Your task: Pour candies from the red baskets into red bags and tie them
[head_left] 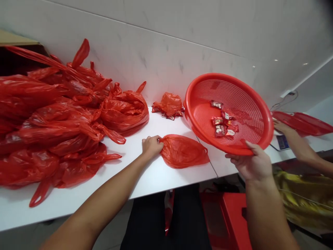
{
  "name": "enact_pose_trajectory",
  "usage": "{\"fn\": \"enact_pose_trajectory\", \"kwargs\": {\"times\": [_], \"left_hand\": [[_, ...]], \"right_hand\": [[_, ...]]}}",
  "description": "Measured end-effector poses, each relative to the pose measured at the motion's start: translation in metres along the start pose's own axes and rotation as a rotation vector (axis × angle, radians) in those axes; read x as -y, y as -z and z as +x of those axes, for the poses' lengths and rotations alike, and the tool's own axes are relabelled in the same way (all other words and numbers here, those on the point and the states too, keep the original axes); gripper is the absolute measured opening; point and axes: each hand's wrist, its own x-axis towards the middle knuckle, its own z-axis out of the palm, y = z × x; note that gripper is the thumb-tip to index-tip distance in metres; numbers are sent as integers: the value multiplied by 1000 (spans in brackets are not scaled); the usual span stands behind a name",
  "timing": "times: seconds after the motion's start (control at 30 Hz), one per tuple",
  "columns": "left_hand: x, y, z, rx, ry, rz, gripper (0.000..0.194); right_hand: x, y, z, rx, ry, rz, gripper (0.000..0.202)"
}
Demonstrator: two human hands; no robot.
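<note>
My left hand (151, 147) is closed on the near-left end of a red plastic bag (184, 151) that lies on the white table. With my right hand (253, 163) I grip the lower rim of a round red plastic basket (205, 133), fingers underneath and thumb over the edge. The basket is tilted up toward me. Several small red wrapped candies (225, 121) lie on its mesh bottom. Behind the bag, more wrapped candies (171, 116) sit partly under a crumpled red bag (171, 102).
A big heap of red plastic bags (59, 128) covers the table's left side, before a cardboard box (19, 38). At right, another person's hand (283, 128) is near a red basket (301, 121) and a scale (282, 142). A red stool (234, 215) stands below; a tiled wall (161, 59) rises behind.
</note>
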Motion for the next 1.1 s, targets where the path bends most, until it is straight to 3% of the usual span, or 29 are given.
{"fn": "enact_pose_trajectory", "kwargs": {"times": [0.07, 0.13, 0.23, 0.3, 0.67, 0.93, 1.1], "left_hand": [[1, 1, 0, -6, -1, 3, 28], [2, 2, 0, -14, 3, 4, 29], [2, 3, 1, -35, 23, 6, 33], [2, 3, 1, -49, 38, 5, 36], [1, -2, 2, -92, 72, -41, 36], [1, -1, 1, -120, -16, -36, 36], [0, -1, -1, -137, -45, -38, 36]], "right_hand": [[-13, -13, 6, 40, -52, 69, 28], [-27, -25, 12, -21, -2, 89, 25], [-48, -38, 19, -141, 108, -5, 21], [-64, -42, 20, -151, 137, -112, 19], [-154, -31, 13, -247, 408, -466, 31], [-169, -27, 17, -315, 617, -615, 39], [-174, -29, 11, -379, 565, -561, 45]]}}
